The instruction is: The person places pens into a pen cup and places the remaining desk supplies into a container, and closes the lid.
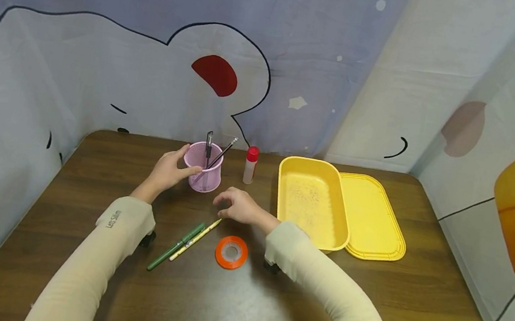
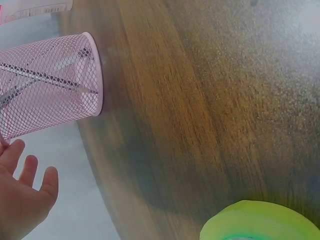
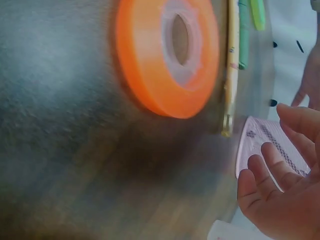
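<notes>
Pink mesh cup [image 1: 208, 181] steadied by our left hand [image 1: 167, 171]

We had the cup near the far edge of the tabletop [image 1: 86, 203], left of the glue stick [image 1: 250, 166]. Our left hand held it by the rim, thumb on the near side; our right hand [image 1: 241, 207] grasped nothing, its fingers loosely bent, just beside the far end of the yellow pen [image 1: 195, 239]. We judged the step in hand to be steadying the cup for pens to go in. The next move seemed to call for a right-hand pinch on the yellow pen or the green pen [image 1: 176, 246], then a lift and a turn upright over the mouth. The cup's long axis ran vertical, mouth up. Inside, a black pen [image 1: 208, 148] stood nearly straight, while a pencil [image 1: 222, 152] leaned, upper end to our right. Both loose pens lay slantwise, far ends rightward.
</notes>
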A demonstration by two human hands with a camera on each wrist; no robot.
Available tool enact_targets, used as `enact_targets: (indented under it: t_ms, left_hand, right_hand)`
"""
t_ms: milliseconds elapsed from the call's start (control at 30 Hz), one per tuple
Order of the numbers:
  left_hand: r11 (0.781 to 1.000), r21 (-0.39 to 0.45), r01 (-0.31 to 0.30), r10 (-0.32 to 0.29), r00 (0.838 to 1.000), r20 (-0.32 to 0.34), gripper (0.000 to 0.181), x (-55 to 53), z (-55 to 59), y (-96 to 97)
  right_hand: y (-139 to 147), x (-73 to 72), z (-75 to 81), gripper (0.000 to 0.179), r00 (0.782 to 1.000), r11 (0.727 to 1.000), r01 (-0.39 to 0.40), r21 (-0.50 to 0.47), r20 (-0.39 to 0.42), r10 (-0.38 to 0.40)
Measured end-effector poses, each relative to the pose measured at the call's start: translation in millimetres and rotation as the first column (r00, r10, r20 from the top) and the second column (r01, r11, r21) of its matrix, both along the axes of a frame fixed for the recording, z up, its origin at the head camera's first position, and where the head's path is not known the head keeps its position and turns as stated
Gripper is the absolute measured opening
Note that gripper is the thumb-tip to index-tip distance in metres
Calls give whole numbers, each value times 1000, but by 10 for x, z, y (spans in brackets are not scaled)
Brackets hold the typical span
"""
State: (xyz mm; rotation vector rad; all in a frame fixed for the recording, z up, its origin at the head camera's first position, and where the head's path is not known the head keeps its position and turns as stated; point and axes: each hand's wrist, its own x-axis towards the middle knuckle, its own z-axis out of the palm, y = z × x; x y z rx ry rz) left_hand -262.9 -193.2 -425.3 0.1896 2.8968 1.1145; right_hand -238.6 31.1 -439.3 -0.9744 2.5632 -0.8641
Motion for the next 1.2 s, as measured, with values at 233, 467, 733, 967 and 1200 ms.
enact_targets:
  t_ms: [233,467,733,967,1200]
  left_hand:
    - [1000,-2,1,-1,1000,-12,84,-2,3,-2]
    - [1000,-5,1,-1,1000,-20,84,-13,-13,-4]
    - [1000,-9,-3,3,1000,-15,84,-5,-11,-3]
    - [1000,-4,-7,7,1000,-10,84,-1,-11,-5]
    - [1000,0,-6,6,1000,-4,84,2,-5,0]
  right_hand:
    - [-16,54,-90,26,999,996,-32,84,-31,35]
    - [-6,95,-192,22,999,992,-22,125,-38,27]
    - [0,128,-225,15,997,986,30,164,-72,-19]
    - [9,97,-285,13,999,988,32,153,-46,-25]
    - [17,70,-345,10,997,989,19,147,-77,-8]
